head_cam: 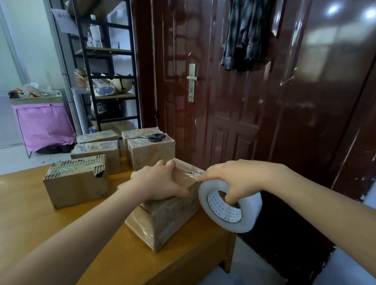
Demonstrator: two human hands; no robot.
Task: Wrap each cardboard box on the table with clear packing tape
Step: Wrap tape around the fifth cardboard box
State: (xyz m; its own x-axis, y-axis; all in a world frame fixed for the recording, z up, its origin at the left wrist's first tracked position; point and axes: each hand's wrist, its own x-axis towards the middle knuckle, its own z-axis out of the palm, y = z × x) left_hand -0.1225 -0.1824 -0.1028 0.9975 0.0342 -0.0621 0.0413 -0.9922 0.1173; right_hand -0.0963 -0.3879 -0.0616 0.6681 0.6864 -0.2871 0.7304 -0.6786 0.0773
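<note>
Cardboard under tape, one box in hand at the table's right edge.

Torn-top box (75, 181) stands left, apart, seemingly not yet wrapped; a cluster of boxes (122, 145) behind carries scissors (154, 137). Left hand (161, 183) lies spread, fingers fairly straight, pressing the near box (165, 222) flat on the wooden table (23, 216). Right hand (234, 179) grips the tape roll (229, 207), one digit hooked through its core, a short clear strip stretched to the box top. Advice: hold the strip taut, draw low along the surface, smooth behind with the left.
</note>
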